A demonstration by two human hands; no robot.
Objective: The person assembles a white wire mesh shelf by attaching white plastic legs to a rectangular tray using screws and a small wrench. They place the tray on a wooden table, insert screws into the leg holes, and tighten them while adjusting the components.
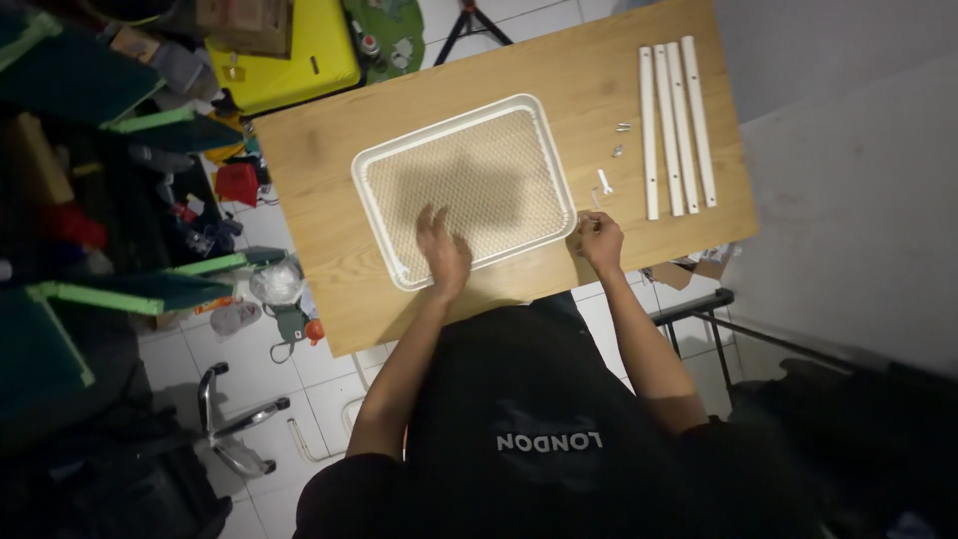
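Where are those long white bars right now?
The four long white bars lie side by side on the wooden table, at its far right end in the head view, beyond the right hand and right of the white tray.

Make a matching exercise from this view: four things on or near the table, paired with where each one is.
1. left hand
2. right hand
3. white rails
4. yellow case

a. on the floor beyond the table
b. side by side at the table's right end
c. flat on the white tray
d. at the tray's right corner

Pairs: 1-c, 2-d, 3-b, 4-a
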